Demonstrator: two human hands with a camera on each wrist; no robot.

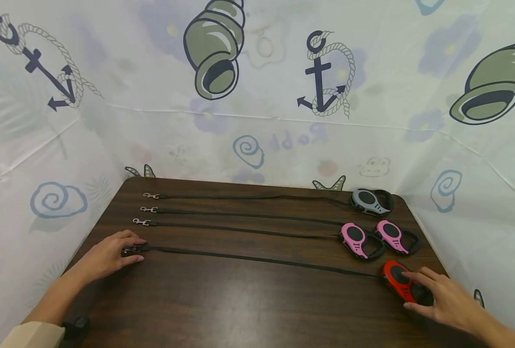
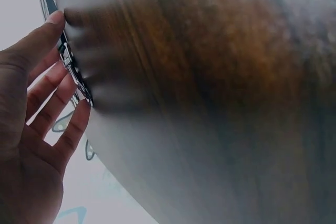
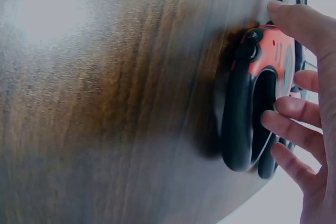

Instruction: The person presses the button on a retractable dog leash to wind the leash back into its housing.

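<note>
A red retractable dog leash [image 1: 396, 280] with a black handle lies at the table's right front. My right hand [image 1: 446, 297] is over it, fingers spread loosely and the index fingertip at its dark round centre. In the right wrist view the thumb [image 3: 283, 17] reaches past the casing and the fingers are slightly bent beside the black handle [image 3: 239, 119]. The leash's black strap [image 1: 257, 260] runs left across the table to a metal clip [image 1: 131, 250]. My left hand [image 1: 109, 256] is at this clip, its loosely bent fingers and thumb on either side; the clip [image 2: 73, 69] shows between them.
Behind lie two pink retractable leashes [image 1: 354, 237] [image 1: 389, 234] and a grey one [image 1: 368, 200], straps drawn out leftward. Their metal clips [image 1: 141, 222] line up at the left. Printed white cloth [image 1: 274, 140] surrounds the dark wooden table [image 1: 222, 299] behind and at both sides.
</note>
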